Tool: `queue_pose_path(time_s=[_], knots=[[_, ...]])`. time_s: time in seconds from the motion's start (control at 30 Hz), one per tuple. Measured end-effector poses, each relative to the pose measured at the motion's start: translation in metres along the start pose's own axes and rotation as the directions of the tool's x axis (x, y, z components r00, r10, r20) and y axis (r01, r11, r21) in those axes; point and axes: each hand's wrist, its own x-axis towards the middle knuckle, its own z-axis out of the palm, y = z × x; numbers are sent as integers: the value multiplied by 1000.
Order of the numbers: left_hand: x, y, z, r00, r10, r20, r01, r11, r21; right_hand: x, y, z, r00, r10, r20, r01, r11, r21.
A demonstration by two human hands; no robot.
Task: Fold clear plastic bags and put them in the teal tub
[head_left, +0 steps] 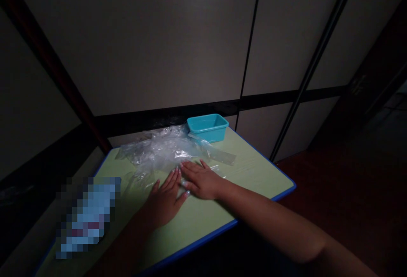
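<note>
My left hand (165,202) lies palm down with its fingers spread on a piece of clear plastic. Just right of it, my right hand (202,180) rests flat in the same way, its fingertips close to those of my left hand. Beyond both hands a crumpled heap of clear plastic bags (162,147) spreads over the green table (254,173). An open turquoise bin (208,130) stands upright behind the heap, with plastic touching its left side. What lies under my palms is hidden.
A blurred-out bluish-white item (92,217) lies at the table's left side. The table has a blue edge (210,231). Behind it rise large panelled doors (178,48) with dark frames. Dark reddish floor (333,192) shows at the right.
</note>
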Motion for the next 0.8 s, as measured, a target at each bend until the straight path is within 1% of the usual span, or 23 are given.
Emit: queue_pose_path(time_s=[0.1, 0.2, 0.3, 0.53, 0.67, 0.73, 0.8], knots=[[1, 0, 1, 1000, -5, 16, 5, 1000, -8, -2, -3, 4, 996, -2, 85, 3, 1000, -13], [1, -1, 1, 1000, -1, 14, 1, 1000, -12, -5, -1, 4, 994, 38, 104, -35, 999, -30], [0, -2, 1, 1000, -1, 3, 1, 1000, -26, -12, 7, 0, 991, 76, 113, -71, 997, -41], [0, -2, -1, 1000, -1, 0, 1, 998, -62, -43, 34, -14, 984, 156, 84, -150, 985, -83], [0, -1, 0, 1000, -3, -2, 3, 998, -67, -49, 40, -15, 977, 209, 49, -203, 974, -101], [0, 0, 0, 1000, 6, -27, -8, 998, -58, -49, 41, -14, 975, 219, 34, -215, 972, -95], [1, -1, -2, 997, 17, -81, -20, 999, -43, -49, 42, -12, 976, 218, 20, -217, 974, -65]])
